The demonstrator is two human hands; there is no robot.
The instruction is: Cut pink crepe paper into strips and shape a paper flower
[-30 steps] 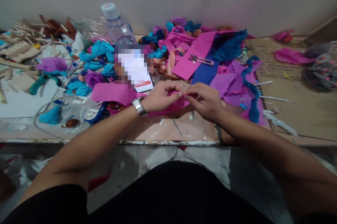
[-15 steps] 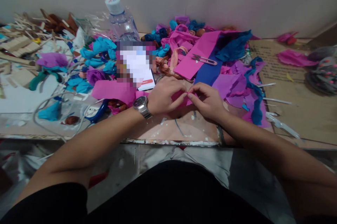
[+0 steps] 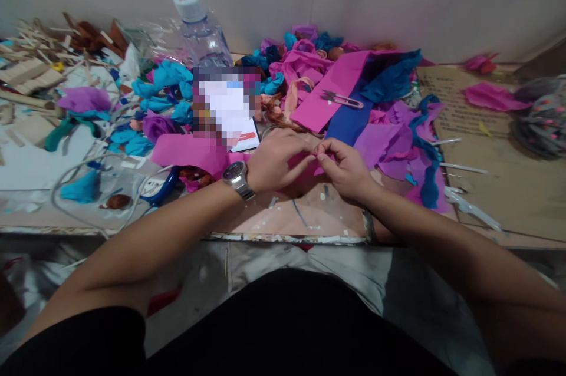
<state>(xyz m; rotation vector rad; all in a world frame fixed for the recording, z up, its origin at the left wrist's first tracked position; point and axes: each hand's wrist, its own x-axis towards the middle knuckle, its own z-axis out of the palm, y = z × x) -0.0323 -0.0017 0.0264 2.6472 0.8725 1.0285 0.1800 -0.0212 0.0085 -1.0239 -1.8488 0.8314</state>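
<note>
Two hands (image 3: pixel 279 161) (image 3: pixel 348 170) pinch pink paper (image 3: pixel 313 168) — scrap-flecked tabletop (image 3: pixel 321 214) lies open toward the front edge (image 3: pixel 287 238).

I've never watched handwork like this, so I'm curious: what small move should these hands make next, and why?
Perhaps a gentle twist of the pink paper, since the left hand and right hand meet there, fingertips pinched close together.

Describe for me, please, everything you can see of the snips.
The snips are small, with a slim, pale pink handle and dark, pointed blades that look like metal; the tips appear slightly parted. They lie flat, blades toward the picture's left, across a pink sheet and a blue sheet, beyond the right hand. No hand touches them. The handle's material is unclear.
</note>
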